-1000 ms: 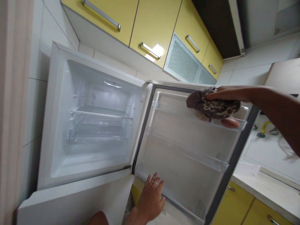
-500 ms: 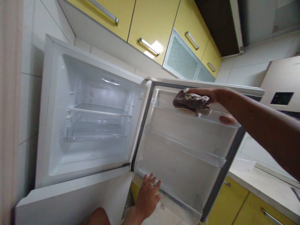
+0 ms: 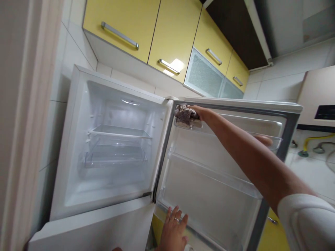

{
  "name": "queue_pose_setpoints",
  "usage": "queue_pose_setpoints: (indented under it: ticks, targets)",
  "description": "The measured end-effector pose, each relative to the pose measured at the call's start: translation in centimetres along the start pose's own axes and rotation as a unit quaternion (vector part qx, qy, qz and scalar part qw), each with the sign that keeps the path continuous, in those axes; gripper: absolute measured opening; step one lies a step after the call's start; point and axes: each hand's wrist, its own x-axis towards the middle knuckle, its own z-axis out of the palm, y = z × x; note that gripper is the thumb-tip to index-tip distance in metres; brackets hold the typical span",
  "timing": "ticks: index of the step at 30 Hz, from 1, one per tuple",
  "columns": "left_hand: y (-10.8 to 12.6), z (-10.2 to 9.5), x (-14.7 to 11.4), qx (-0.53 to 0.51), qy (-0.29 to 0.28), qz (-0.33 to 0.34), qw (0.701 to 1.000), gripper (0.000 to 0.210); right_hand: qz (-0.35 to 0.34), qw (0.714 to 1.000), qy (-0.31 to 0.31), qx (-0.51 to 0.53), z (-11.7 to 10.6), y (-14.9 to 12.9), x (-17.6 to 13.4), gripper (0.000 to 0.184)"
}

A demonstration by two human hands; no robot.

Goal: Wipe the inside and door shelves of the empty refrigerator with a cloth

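A crumpled brown-and-cream cloth (image 3: 186, 115) is held in my right hand (image 3: 197, 111) at the hinge-side end of the top door shelf (image 3: 272, 142). That shelf is clear plastic, on the inner side of the open refrigerator door (image 3: 199, 188); a rounded brownish thing (image 3: 263, 140) shows at its far right end. The arm hides part of the shelf. Low in the view, my left hand (image 3: 174, 228) has its fingers spread, with a ring on one, near the bottom door shelf (image 3: 193, 233). Whether it touches the door I cannot tell.
On the left, the refrigerator compartment (image 3: 110, 188) stands open, with a glass shelf (image 3: 120, 131) and a clear drawer (image 3: 117, 160). Yellow wall cabinets (image 3: 125, 21) hang above the door. A pale wall unit (image 3: 320, 90) with a yellow pipe (image 3: 311, 139) is at right.
My right hand has moved left along the top door shelf with the cloth, toward the hinge. My left hand remains low, fingers spread. The view has shifted, and a white sleeve now shows.
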Motion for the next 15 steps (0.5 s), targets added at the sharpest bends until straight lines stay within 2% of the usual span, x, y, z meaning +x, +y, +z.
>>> queue_pose_setpoints:
  ticks: [4, 7, 9, 13, 15]
  targets:
    - [-0.5, 0.1, 0.2, 0.008, -0.012, -0.009, 1.0, 0.075, -0.035, 0.998, 0.057, -0.02, -0.7, 0.5, -0.4, 0.025]
    - [-0.7, 0.2, 0.7, 0.017, -0.021, -0.01, 1.0, 0.077, -0.049, 0.995, 0.069, -0.043, -2.1, 0.6, -1.4, 0.022]
    - [-0.9, 0.4, 1.1, 0.023, -0.034, -0.012, 0.999, 0.079, -0.044, 0.996, 0.051, -0.055, -3.3, 0.7, -2.3, 0.025]
    - [-1.2, 0.7, 1.7, 0.019, -0.052, -0.023, 0.998, 0.084, -0.017, 0.997, -0.031, -0.072, -6.5, 1.2, -4.0, 0.029]
    - [-1.2, 0.8, 1.7, 0.008, -0.043, -0.021, 0.999, 0.083, -0.019, 0.996, -0.019, -0.086, -8.0, 1.5, -4.8, 0.031]
